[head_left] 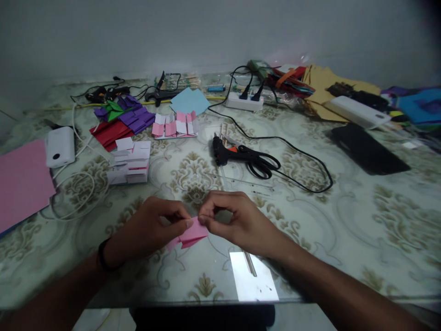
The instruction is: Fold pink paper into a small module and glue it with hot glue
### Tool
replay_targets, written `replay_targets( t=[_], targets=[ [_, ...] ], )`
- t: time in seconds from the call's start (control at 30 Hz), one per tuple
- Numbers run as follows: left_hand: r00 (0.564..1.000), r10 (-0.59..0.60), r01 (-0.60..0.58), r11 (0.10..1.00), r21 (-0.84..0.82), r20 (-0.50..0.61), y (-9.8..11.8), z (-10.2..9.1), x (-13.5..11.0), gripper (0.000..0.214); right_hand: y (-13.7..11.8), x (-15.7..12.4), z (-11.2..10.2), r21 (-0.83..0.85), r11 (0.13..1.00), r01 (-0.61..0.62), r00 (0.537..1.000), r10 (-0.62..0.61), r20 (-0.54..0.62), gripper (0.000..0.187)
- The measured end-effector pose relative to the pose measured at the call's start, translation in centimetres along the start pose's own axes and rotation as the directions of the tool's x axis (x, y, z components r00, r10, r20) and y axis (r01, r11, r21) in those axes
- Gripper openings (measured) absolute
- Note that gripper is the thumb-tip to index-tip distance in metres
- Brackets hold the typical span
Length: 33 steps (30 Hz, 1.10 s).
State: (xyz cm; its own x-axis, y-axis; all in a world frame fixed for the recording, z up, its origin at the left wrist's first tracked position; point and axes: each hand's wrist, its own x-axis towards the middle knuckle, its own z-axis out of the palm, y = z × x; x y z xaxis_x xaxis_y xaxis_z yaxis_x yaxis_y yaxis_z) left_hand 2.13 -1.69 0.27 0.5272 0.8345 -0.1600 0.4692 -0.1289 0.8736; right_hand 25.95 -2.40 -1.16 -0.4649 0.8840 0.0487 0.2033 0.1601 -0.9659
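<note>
Head view: pinching folded pink paper (pixel 195 234) between closed fingers (pixel 181 226) of left hand (pixel 143 226) and right hand (pixel 246 221), presumably keeping creases steady.

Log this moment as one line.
left hand: pinching pink paper | right hand: fingertips at same paper's edge | glue gun: lying beyond hands

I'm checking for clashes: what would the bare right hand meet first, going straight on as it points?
Past the folded pink paper it pinches, the right hand would probably meet the bare left hand first; exact depth is unclear.
</note>
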Motion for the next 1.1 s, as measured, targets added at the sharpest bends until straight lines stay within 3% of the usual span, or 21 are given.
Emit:
replay_targets(
  t=[0.3,0.57,1.1],
  targets=[
    [0.988,0.117,-0.104,0.987,0.121,-0.104,0.16,0.24,-0.15,0.022,0.02,0.11,0.25,-0.005,1.0,0.01,0.999,-0.011,-0.048,0.005],
    [0.99,0.13,-0.121,0.98,0.158,-0.05,0.0,0.88,-0.04,0.021,0.1,0.16,0.34,0.009,1.0,0.021,1.0,-0.021,-0.013,0.012],
    [0.98,0.18,-0.156,0.957,0.244,-0.081,0.17,0.58,-0.05,0.022,0.48,0.33,0.49,0.044,0.999,-0.013,1.0,0.014,-0.004,0.009]
  ],
)
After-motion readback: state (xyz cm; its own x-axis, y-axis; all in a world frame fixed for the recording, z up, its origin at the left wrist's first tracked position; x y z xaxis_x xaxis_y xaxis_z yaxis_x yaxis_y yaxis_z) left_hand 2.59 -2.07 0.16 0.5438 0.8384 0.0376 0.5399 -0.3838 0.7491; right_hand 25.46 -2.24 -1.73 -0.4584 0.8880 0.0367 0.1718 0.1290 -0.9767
